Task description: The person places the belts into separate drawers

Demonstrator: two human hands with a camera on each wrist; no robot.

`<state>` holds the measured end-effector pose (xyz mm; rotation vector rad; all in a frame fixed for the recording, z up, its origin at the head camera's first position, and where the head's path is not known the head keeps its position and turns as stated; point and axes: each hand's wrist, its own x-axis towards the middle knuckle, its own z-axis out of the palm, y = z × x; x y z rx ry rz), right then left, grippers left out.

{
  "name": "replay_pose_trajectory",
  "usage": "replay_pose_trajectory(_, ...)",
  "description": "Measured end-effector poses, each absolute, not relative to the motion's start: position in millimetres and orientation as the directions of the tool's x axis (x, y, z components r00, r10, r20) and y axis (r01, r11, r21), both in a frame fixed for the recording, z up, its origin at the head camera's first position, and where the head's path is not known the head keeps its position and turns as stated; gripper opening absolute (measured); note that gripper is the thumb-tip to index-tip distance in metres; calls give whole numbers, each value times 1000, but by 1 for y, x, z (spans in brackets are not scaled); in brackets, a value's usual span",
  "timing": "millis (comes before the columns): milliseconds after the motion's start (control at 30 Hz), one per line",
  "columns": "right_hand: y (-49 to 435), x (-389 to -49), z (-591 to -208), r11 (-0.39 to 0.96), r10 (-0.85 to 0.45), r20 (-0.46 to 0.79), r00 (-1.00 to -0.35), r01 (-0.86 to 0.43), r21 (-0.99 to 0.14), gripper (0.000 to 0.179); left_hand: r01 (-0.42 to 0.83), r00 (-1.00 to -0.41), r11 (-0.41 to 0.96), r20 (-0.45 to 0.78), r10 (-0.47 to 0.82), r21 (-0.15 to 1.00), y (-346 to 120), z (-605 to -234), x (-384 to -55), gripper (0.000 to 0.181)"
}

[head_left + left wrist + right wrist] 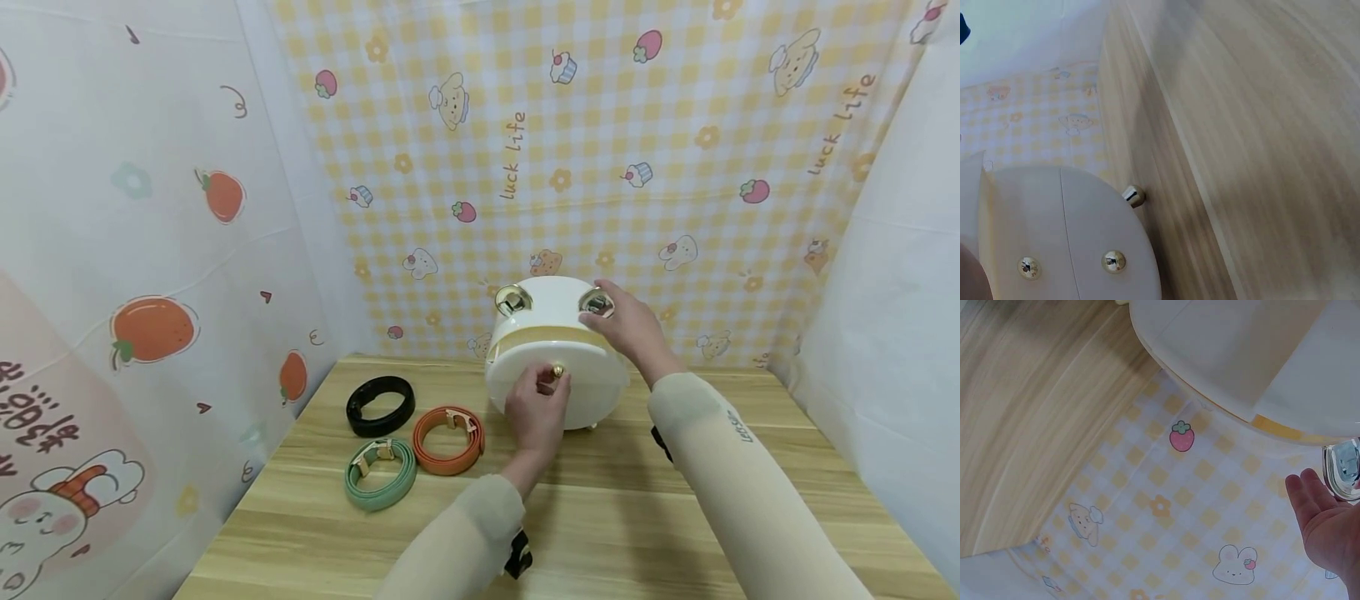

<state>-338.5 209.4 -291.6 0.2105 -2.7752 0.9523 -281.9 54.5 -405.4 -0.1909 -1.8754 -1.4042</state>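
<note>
A white drum-shaped drawer box (pixel 600 392) stands at the back of the table. Its upper drawer front sits slightly out, with a cream gap along the top. My left hand (pixel 536 408) is in front of it, fingers loosely bent and tips right by the upper gold knob (pixel 558 370). In the left wrist view, the upper knob (pixel 1029 267) and lower knob (pixel 1114 261) both show bare. My right hand (pixel 633 329) rests at the right gold ring (pixel 597 303) on top, thumb in front. The right wrist view shows its fingers (pixel 1311 487) extended beside the ring (pixel 1342 469).
Left of the box lie three coiled belts: a black one (pixel 380 427), an orange one (pixel 448 467) and a green one (pixel 380 500) with a gold buckle. A second gold ring (pixel 513 300) is on the box's top left. Behind hangs a checked cloth (pixel 480 167).
</note>
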Motion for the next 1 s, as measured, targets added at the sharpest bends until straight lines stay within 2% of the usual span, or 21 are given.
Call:
replay_pose_trajectory(267,211,-339,-292,776,-74,238,-969,-206,-596,76,556,-692,329,644,-326,763,53,-407,-272,20)
replay_pose_trajectory(567,210,-338,-292,785,-73,227,-971,-197,-588,75,579,-723,213,617,-312,787,53,-409,-260,20)
replay_pose_trajectory(767,210,-339,-293,788,-69,233,-970,-196,-583,75,585,-723,202,618,-308,785,50,-411,-254,20)
replay_pose_trajectory(1000,213,-341,-295,793,-69,249,-966,-204,-574,74,561,-752,179,588,-298,809,47,-412,-246,19)
